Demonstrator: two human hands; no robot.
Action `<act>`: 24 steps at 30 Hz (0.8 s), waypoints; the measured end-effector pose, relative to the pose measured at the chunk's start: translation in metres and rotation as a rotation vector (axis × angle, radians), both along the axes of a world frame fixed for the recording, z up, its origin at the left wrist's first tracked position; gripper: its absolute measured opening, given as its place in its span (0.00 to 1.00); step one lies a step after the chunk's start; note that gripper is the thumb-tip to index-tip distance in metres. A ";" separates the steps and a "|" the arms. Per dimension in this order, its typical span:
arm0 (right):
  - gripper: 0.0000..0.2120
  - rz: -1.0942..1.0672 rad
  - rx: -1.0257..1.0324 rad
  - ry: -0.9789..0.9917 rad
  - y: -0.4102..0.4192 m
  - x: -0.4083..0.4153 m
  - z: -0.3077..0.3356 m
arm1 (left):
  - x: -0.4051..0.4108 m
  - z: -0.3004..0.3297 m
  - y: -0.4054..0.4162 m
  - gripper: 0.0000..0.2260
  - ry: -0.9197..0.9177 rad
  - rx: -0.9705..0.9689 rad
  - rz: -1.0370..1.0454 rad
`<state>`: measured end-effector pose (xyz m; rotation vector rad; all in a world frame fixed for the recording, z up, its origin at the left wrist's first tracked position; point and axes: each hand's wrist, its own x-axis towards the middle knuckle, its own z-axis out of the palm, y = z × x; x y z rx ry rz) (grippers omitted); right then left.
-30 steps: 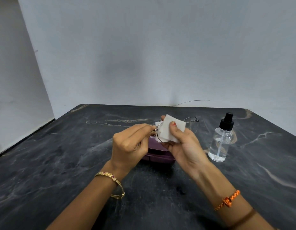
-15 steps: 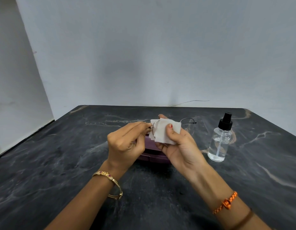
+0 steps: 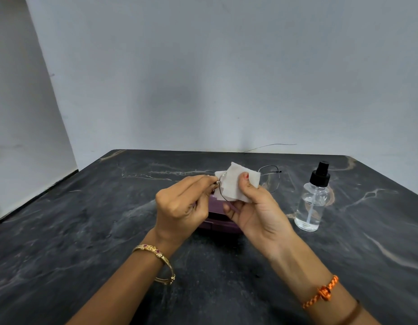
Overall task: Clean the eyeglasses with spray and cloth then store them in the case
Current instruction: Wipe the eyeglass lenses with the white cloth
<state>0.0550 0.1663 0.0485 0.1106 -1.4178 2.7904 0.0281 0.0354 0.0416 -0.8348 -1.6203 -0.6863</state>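
Eyeglasses: centre of the frame, held above the table; thin dark wire rim, one lens exposed to the right of the cloth, the other covered by it.
Handling of eyeglasses: judged light and fragile — the wire rim likely bends under a twist, and bare lenses are probably slick and smudge when fingered. Best taken at the hinge end of the frame or by a temple, never on the glass.
Left hand: centre-left; fingers curled, fingertips pinching the frame at its left hinge corner, steadying it.
Right hand: just right of centre; thumb on the near face of the cloth, fingers behind, pinching cloth and lens together.
Cloth: small white square, soft and limp; wrapped over the left-of-frame lens, so it conforms to the glass and needs only light pressure.
Case: purple, on the table directly below and behind both hands, mostly hidden; whether open or closed cannot be told.
Spray bottle: right of centre, upright on the table, clear body with black pump, apart from the hands.
Table: dark marbled surface filling the lower half.
Step in hand: wiping a lens — storage appears not yet begun.
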 end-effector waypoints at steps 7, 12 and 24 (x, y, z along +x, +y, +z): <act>0.13 -0.042 -0.164 -0.053 -0.007 0.001 -0.002 | 0.000 0.000 -0.001 0.07 0.001 0.015 0.006; 0.12 -0.074 -0.243 -0.032 -0.001 0.002 0.002 | -0.001 -0.003 0.003 0.06 -0.004 0.001 -0.033; 0.12 -0.116 -0.043 0.019 0.007 0.000 0.006 | -0.007 -0.006 0.001 0.05 0.010 -0.018 -0.026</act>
